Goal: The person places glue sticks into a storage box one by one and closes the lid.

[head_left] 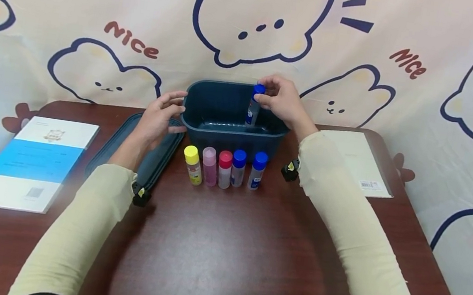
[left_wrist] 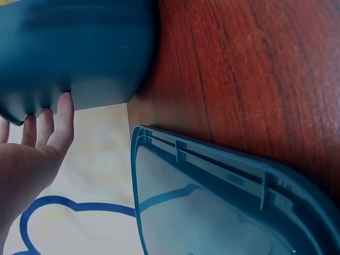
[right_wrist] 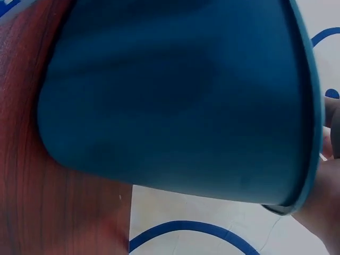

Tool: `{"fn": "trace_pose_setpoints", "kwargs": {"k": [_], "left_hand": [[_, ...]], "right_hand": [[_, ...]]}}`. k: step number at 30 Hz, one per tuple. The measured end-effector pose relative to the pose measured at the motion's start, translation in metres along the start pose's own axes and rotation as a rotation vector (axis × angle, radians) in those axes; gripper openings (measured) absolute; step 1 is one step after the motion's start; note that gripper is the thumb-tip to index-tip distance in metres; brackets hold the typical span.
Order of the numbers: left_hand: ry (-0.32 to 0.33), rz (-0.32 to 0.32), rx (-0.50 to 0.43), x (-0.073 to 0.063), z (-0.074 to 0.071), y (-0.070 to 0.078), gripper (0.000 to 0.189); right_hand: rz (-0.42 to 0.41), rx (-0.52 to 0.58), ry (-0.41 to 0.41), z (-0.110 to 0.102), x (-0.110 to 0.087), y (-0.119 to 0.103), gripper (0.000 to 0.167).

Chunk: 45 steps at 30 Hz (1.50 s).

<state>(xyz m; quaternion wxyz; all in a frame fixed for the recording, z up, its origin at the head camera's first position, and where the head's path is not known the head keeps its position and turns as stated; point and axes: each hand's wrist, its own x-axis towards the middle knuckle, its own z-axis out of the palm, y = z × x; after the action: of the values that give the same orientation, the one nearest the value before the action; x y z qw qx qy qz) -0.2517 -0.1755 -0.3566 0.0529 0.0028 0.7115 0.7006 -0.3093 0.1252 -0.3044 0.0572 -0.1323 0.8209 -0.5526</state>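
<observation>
A dark teal plastic bin (head_left: 230,141) stands at the back of the table. My right hand (head_left: 281,98) pinches a blue-capped glue stick (head_left: 252,112) upright, its lower part inside the bin. At the bin's left end, my left hand (head_left: 159,119) touches the wall near the rim with extended fingers; the left wrist view shows fingertips (left_wrist: 65,101) against the bin's side (left_wrist: 101,58). Before the bin stand several capped glue sticks in a row: yellow (head_left: 193,165), pink (head_left: 209,166), red (head_left: 225,169) and blue (head_left: 238,169). From the right wrist, the bin's wall (right_wrist: 175,101) hides the held stick.
Left of the bin lies a matching teal lid (head_left: 157,161), partly under my left arm. A white and blue book (head_left: 30,161) is at the table's left edge. On the right, a pale notebook (head_left: 359,162) lies beyond my right sleeve. A printed cloth hangs behind.
</observation>
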Motion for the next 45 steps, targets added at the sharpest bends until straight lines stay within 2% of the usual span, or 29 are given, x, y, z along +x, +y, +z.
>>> {"fn": "trace_pose_setpoints", "kwargs": {"k": [8, 26, 45], "left_hand": [[-0.011, 0.006, 0.008, -0.003, -0.002, 0.002, 0.043], [-0.003, 0.014, 0.008, 0.001, 0.000, 0.000, 0.043], [-0.001, 0.005, 0.006, -0.001, -0.001, 0.001, 0.043]], "right_hand": [[0.043, 0.000, -0.002, 0.006, 0.006, 0.002, 0.032], [0.146, -0.028, -0.024, 0.011, 0.012, 0.004, 0.035], [0.172, -0.082, -0.042, 0.015, 0.017, 0.007, 0.035]]}}
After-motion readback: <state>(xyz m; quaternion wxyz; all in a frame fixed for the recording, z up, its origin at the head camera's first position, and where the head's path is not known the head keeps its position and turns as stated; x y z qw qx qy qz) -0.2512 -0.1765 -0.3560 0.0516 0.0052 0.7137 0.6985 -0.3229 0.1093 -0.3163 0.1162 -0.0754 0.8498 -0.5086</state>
